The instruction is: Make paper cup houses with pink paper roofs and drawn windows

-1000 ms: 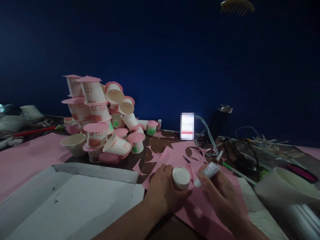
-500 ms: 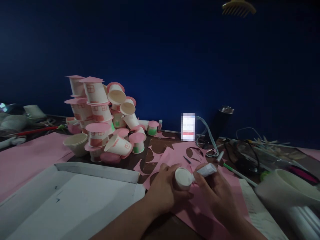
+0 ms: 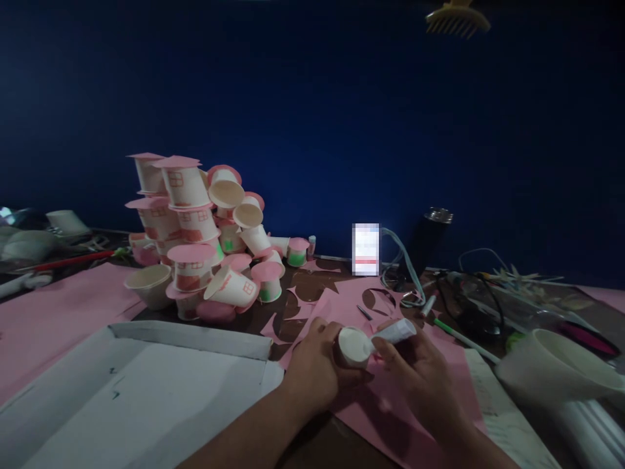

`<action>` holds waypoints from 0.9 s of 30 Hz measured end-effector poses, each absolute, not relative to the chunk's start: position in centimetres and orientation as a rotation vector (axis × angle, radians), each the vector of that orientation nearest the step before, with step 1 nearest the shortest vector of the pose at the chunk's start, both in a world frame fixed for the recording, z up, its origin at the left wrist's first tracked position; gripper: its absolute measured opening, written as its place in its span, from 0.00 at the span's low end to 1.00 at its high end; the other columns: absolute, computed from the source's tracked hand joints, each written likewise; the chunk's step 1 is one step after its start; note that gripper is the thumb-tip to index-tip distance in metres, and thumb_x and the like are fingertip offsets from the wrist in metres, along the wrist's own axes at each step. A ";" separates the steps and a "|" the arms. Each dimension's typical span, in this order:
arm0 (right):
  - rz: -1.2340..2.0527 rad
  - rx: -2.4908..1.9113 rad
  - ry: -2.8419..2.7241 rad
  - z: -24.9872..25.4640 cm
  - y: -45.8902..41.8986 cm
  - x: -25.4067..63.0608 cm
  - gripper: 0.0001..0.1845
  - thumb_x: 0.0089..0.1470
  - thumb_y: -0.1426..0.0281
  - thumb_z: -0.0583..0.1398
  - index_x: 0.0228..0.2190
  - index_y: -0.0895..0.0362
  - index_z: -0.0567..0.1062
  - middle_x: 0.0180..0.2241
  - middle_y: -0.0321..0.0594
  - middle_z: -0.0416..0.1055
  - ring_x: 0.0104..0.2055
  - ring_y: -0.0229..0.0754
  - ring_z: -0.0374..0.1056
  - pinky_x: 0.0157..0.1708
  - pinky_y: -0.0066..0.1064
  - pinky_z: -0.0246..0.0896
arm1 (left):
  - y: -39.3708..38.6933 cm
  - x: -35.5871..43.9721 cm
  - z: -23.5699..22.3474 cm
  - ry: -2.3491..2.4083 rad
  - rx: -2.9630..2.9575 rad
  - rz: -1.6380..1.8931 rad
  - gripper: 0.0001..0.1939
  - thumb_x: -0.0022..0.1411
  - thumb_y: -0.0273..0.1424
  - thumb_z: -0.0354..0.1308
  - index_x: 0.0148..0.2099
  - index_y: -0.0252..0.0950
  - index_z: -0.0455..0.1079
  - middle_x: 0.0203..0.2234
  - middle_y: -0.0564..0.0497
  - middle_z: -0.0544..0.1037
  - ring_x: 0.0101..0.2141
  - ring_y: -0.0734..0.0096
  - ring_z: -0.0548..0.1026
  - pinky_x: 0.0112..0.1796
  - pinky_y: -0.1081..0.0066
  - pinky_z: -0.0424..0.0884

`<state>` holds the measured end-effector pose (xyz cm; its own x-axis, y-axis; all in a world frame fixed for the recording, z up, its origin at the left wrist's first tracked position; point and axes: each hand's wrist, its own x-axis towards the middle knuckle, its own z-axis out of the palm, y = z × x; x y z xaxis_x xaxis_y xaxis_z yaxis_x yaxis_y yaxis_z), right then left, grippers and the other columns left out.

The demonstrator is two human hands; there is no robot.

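My left hand [image 3: 317,361] is wrapped round a small paper cup [image 3: 354,346], its whitish round bottom facing up toward me. In my right hand [image 3: 422,374] is a white glue stick [image 3: 395,332], tilted, its left end against the edge of the cup's bottom. Both hands are over a large pink paper sheet [image 3: 385,417] with round holes cut from it. To the left stand stacked paper cups [image 3: 195,225] with pink paper tops and drawn-on windows, some tipped on their sides.
A white shallow box [image 3: 161,397] lies at front left, beside more pink paper [image 3: 63,312]. Behind are a lit phone [image 3: 366,249] and a dark bottle [image 3: 430,241]. To the right are a green-tipped pen [image 3: 463,339] and a large white cup [image 3: 547,365].
Both hands, with the cup and the glue stick, have shifted slightly left. The glue stick's end now lies a little further over the cup's bottom. The view has moved slightly.
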<state>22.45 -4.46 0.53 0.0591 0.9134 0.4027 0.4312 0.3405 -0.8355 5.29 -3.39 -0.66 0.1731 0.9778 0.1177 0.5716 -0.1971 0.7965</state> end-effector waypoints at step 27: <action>0.475 -1.123 -1.661 0.1 -4.8 22.8 0.05 0.57 0.65 0.59 0.35 0.53 0.69 0.29 0.34 0.69 0.27 0.37 0.65 0.27 0.25 0.63 | -3.3 5.7 -1.1 1.483 1.857 0.920 0.20 0.45 0.42 0.68 0.39 0.41 0.69 0.36 0.53 0.70 0.35 0.66 0.71 0.36 0.68 0.65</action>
